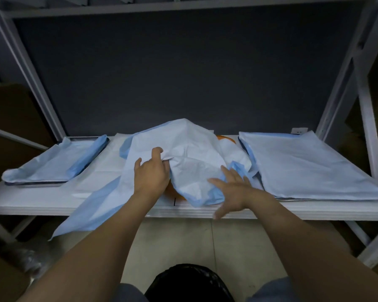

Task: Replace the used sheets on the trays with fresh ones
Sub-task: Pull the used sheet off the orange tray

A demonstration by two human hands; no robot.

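Our left hand (151,173) grips a fold of the crumpled blue sheet (190,162) over the orange tray (226,138), and our right hand (234,188) lies spread on it. We judge the stripping is underway; next we lift it clear.

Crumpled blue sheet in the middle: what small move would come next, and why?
Probably the left hand lifts the crumpled sheet up and towards the person, clear of the orange tray. That hand grips a fold of it, the right hand lies spread on its bunched near edge, and the sheet is humped and loose, one end hanging over the shelf edge.
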